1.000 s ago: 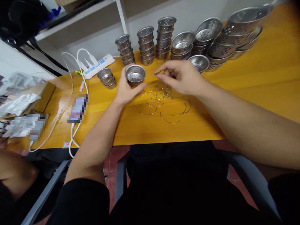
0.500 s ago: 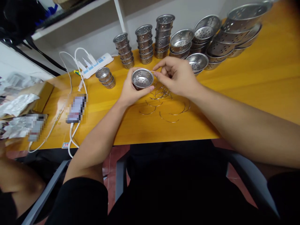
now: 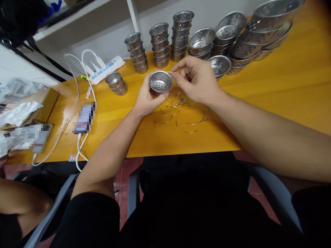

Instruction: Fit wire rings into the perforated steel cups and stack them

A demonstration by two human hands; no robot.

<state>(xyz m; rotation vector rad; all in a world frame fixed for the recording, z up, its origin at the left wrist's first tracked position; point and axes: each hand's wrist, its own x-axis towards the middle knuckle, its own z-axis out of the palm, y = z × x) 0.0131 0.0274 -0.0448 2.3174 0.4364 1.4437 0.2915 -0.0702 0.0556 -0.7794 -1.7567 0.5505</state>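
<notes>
A small perforated metal cup (image 3: 160,82) rests in my left hand (image 3: 147,100), whose thumb and fingers wrap round its side; the mouth faces up toward me. At the cup's right rim, my right hand (image 3: 195,79) pinches a thin curved wire handle (image 3: 169,72) between thumb and forefinger. The wire's far end meets or lies close to the rim; whether it is hooked in, I cannot tell. Below my hands, several loose curved wire handles (image 3: 186,132) lie on the yellow table (image 3: 155,141), some overlapping in a small pile.
Stacked perforated cups (image 3: 136,51) and wider metal bowls (image 3: 227,32) line the back of the table. A short stack of cups (image 3: 116,83) stands at left, near a white power strip (image 3: 107,70) and a charging phone (image 3: 84,117). Another person's leg (image 3: 23,199) shows at lower left.
My left hand and the cup have shifted slightly right and up in view. The right hand still pinches the wire at the rim.
</notes>
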